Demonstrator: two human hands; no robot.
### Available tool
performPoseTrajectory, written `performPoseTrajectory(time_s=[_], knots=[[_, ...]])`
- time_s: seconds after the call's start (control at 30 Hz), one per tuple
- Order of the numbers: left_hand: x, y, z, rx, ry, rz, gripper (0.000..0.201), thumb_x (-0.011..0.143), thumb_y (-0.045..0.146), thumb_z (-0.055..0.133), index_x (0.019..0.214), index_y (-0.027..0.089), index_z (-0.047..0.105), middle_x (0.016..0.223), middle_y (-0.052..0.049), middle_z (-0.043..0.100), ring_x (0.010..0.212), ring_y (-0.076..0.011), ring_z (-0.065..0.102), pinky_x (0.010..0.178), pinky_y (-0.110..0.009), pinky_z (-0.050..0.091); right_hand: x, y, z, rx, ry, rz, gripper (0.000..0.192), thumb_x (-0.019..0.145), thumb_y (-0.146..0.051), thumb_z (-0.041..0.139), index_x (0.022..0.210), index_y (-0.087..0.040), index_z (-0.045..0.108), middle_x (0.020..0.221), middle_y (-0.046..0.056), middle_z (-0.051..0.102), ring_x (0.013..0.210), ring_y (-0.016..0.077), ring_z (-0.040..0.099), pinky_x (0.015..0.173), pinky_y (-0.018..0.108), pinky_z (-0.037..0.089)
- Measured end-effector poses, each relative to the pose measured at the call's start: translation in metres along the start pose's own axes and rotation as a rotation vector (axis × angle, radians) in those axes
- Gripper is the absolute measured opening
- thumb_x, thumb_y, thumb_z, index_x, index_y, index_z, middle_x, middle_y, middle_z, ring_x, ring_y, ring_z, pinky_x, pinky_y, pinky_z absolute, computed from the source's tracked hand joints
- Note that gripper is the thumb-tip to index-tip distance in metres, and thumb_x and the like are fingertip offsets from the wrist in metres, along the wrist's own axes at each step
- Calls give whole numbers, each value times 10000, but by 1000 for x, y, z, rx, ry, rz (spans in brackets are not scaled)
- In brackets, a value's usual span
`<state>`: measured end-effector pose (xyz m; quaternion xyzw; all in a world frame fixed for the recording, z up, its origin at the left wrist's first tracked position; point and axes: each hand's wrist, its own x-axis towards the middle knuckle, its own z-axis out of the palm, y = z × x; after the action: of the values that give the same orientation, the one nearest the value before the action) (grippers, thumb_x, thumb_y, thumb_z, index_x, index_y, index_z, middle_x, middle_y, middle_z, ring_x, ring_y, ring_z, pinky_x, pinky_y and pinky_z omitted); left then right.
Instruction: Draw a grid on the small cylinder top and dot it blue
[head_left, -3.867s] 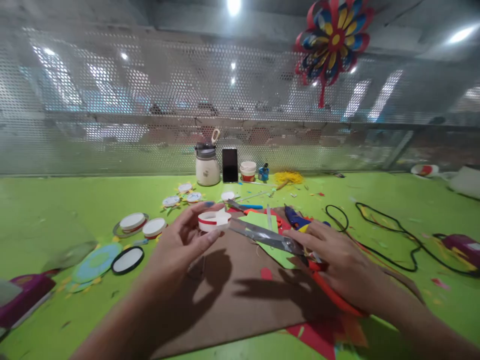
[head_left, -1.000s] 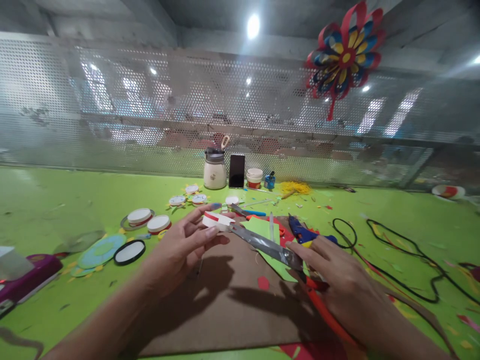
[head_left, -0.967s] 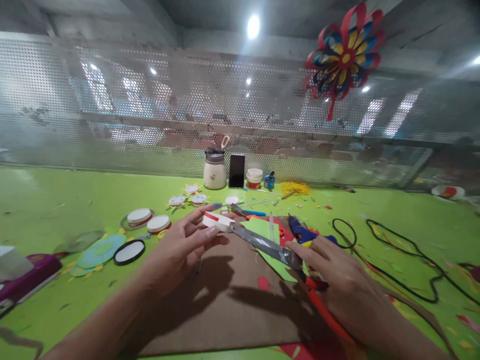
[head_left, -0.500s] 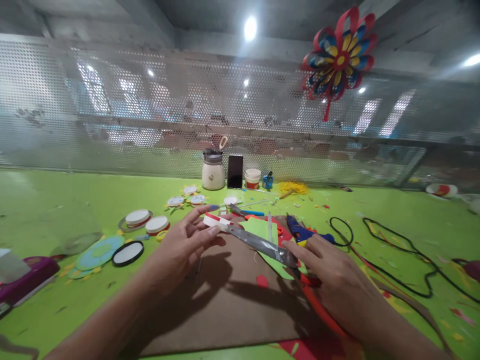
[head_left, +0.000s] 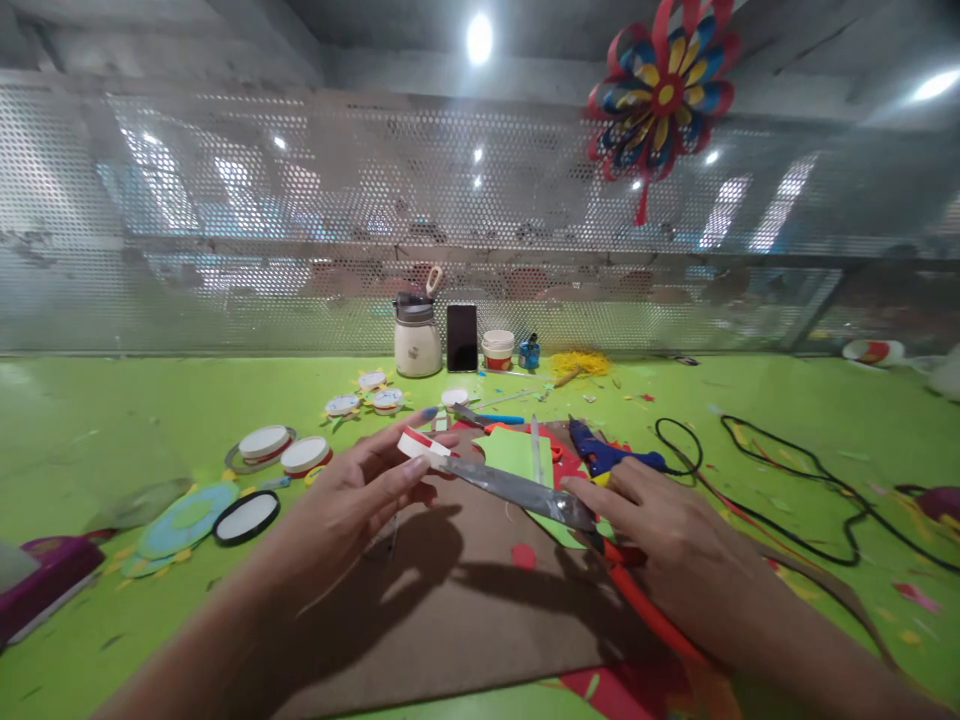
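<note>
My left hand point(head_left: 367, 500) pinches a small white piece with a red edge point(head_left: 422, 445), perhaps part of a paper cup, between thumb and fingers. Large scissors point(head_left: 525, 490) with orange-red handles are gripped in my right hand point(head_left: 667, 530). The tip of their grey blades meets the white piece beside my left thumb. Both hands are above a brown cardboard sheet point(head_left: 450, 640), which carries their shadows. Light green paper point(head_left: 514, 455) and red paper scraps lie beyond the blades.
A blue glue gun point(head_left: 600, 450) with a black cord point(head_left: 795, 500) lies at right. White round lids point(head_left: 266, 441), a black-rimmed disc point(head_left: 246, 517) and a blue-green paper flower point(head_left: 191, 520) are at left. A jar point(head_left: 418, 340), a phone point(head_left: 462, 338) and a small tub point(head_left: 498, 350) stand behind.
The whole view has shifted slightly. My hands, the white piece and the scissors keep nearly the same positions, with the blade tip still at the piece.
</note>
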<state>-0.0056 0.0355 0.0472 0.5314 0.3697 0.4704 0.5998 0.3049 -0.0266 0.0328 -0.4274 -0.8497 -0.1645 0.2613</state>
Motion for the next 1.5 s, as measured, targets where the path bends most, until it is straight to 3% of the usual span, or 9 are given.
performPoseTrajectory(time_s=[0.2,0.43,0.67,0.87,1.13,1.5], knots=[[-3,5,3,-33,-50,-49,454,790,464,977,1186,272,864,1277,-95,833,985,-187,755,817,-208,643,0,-1,-6,33,-52,19,534,750,7,563,1202,-134,809,850,133,746,727,264,706,596,339,570],[-2,6,1,-41,-95,-25,452,822,418,961,1230,255,854,1371,-144,794,921,-188,746,735,-221,643,1,0,-13,31,-77,2,554,745,21,547,1205,-136,812,859,127,749,715,245,705,606,322,552],[-3,7,-1,-24,-130,-99,370,859,437,927,1162,231,872,1189,-137,840,836,-167,727,761,-230,641,0,0,-13,12,-50,-27,504,781,13,520,1168,-137,805,818,107,715,689,232,655,597,310,500],[-3,9,0,-75,-162,-79,332,868,383,924,1161,235,879,1266,-155,819,813,-163,698,728,-235,639,-2,1,-12,54,-91,-16,534,771,73,478,1136,-176,780,814,77,704,689,220,663,597,294,473],[-8,9,0,-135,-207,-51,355,952,349,847,1301,286,831,1398,-138,780,800,-123,710,757,-198,635,0,-2,-15,109,-1,-45,489,832,59,435,1099,-165,777,779,66,708,646,205,704,578,287,512],[-9,11,9,-189,-179,3,314,872,308,917,1181,266,877,1239,-115,850,782,-139,723,762,-215,662,-1,-3,-18,95,15,-47,467,872,10,450,1104,-195,799,823,96,773,625,204,712,518,287,551]])
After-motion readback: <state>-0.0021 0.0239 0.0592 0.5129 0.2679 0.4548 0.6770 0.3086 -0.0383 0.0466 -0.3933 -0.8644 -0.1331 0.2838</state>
